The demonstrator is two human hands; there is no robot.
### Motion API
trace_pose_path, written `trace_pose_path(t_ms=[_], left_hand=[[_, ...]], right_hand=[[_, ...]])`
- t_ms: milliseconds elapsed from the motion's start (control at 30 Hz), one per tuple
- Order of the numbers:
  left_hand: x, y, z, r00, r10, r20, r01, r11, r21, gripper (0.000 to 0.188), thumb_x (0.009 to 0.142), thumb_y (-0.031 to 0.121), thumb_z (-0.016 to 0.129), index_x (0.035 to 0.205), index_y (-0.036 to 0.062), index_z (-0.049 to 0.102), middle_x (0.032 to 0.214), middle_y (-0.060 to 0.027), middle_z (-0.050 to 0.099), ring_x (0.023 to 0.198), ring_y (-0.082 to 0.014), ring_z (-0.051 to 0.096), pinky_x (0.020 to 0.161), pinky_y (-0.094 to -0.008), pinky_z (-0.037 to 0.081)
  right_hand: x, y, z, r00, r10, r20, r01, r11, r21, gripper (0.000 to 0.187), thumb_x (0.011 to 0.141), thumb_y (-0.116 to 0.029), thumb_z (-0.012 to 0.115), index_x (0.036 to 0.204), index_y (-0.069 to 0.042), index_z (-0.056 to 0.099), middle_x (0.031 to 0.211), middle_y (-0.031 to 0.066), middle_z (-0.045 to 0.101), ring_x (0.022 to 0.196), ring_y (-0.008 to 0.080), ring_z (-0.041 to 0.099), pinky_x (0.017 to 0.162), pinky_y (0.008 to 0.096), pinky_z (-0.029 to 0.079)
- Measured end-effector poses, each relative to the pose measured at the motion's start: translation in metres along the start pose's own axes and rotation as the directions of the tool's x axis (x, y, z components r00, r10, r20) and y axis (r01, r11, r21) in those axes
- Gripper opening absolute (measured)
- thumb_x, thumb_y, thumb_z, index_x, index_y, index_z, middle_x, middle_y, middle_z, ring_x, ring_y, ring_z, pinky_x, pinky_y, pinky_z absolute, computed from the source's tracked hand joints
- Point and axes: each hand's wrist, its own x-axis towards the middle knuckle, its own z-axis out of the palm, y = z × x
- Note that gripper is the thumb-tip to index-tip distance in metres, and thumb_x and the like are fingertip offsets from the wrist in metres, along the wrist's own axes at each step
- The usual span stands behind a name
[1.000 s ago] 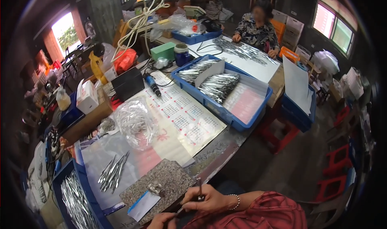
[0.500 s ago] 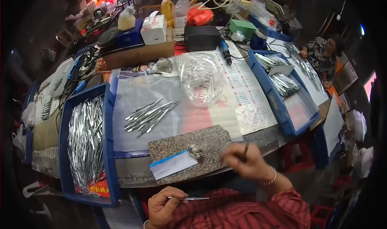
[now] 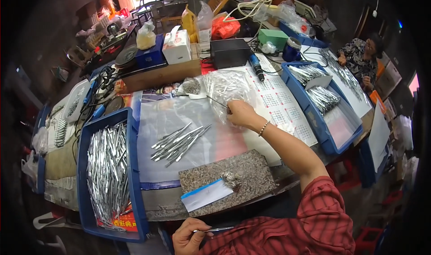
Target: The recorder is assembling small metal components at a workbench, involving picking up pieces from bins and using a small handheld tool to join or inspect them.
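My right hand (image 3: 240, 113) is stretched out to the clear plastic bag (image 3: 226, 89) lying on the bench (image 3: 170, 205) at about twelve o'clock from me, fingers pinched together on a thin dark tool (image 3: 218, 103). I judge it to be tweezers, though it is too slim to be sure. Its long axis runs from my fingertips up toward ten o'clock, tip pointing away from my palm and resting against the bag. My left hand (image 3: 191, 237) sits close to my body at six o'clock, closed around a slender metal rod (image 3: 220, 229) that lies nearly level, its free end pointing to three o'clock.

To pick cleanly from the bag, I think it best to keep the tool low and almost flat to the plastic, squeeze lightly so the small part does not spring away, and hold the left hand steady so the rod is ready to receive.

Between my hands lies a speckled stone slab (image 3: 242, 176) with a white card (image 3: 206, 195) and a small metal clump (image 3: 231, 179). At ten o'clock a loose bundle of metal rods (image 3: 179, 140) fans out on the plastic sheet, and a blue tray (image 3: 134, 187) of more rods sits at nine.
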Motion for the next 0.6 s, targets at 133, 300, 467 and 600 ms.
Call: trace_pose_path(t_ms=[133, 300, 467, 600], left_hand=[[0.003, -0.003, -0.001, 0.999, -0.035, -0.027, 0.035, 0.999, -0.004, 0.015, 0.094, 0.007, 0.055, 0.096, -0.0043, 0.064, 0.094, -0.01, 0.057, 0.074, -0.0131, 0.059, 0.066, -0.0227, 0.046], [0.005, 0.0, 0.005, 1.0, -0.013, -0.004, 0.013, 0.999, -0.03, 0.011, 0.093, 0.004, 0.056, 0.096, -0.0029, 0.064, 0.094, -0.0089, 0.059, 0.072, -0.011, 0.058, 0.063, -0.0203, 0.044], [-0.001, 0.0, 0.011, 0.996, -0.08, -0.049, 0.074, 0.991, -0.115, 0.009, 0.091, 0.001, 0.059, 0.098, -0.0003, 0.064, 0.09, -0.0056, 0.061, 0.068, -0.0088, 0.057, 0.058, -0.0189, 0.042], [-0.003, -0.003, 0.013, 0.991, -0.103, -0.09, 0.089, 0.984, -0.154, 0.011, 0.092, 0.002, 0.058, 0.1, -0.0021, 0.064, 0.088, -0.006, 0.063, 0.069, -0.0095, 0.058, 0.062, -0.02, 0.045]], right_hand=[[0.002, -0.004, 0.007, 0.996, -0.025, -0.087, 0.023, 0.999, -0.023, 0.014, 0.07, -0.009, 0.059, 0.075, 0.003, 0.064, 0.08, 0.0256, 0.064, 0.081, 0.0413, 0.064, 0.072, 0.0458, 0.051], [0.005, -0.01, -0.005, 1.0, 0.006, -0.019, -0.007, 0.997, -0.072, 0.014, 0.07, -0.007, 0.058, 0.076, 0.004, 0.065, 0.084, 0.0285, 0.064, 0.083, 0.0432, 0.064, 0.074, 0.0474, 0.052], [-0.017, -0.014, -0.051, 0.999, -0.033, -0.01, 0.031, 0.985, -0.168, 0.013, 0.075, -0.004, 0.055, 0.082, 0.001, 0.065, 0.085, 0.0255, 0.065, 0.085, 0.0413, 0.064, 0.075, 0.0472, 0.052], [-0.065, -0.021, -0.091, 0.983, -0.136, -0.119, 0.113, 0.977, -0.183, 0.009, 0.079, -0.007, 0.055, 0.084, -0.001, 0.06, 0.077, 0.0209, 0.063, 0.077, 0.039, 0.063, 0.068, 0.0486, 0.049]])
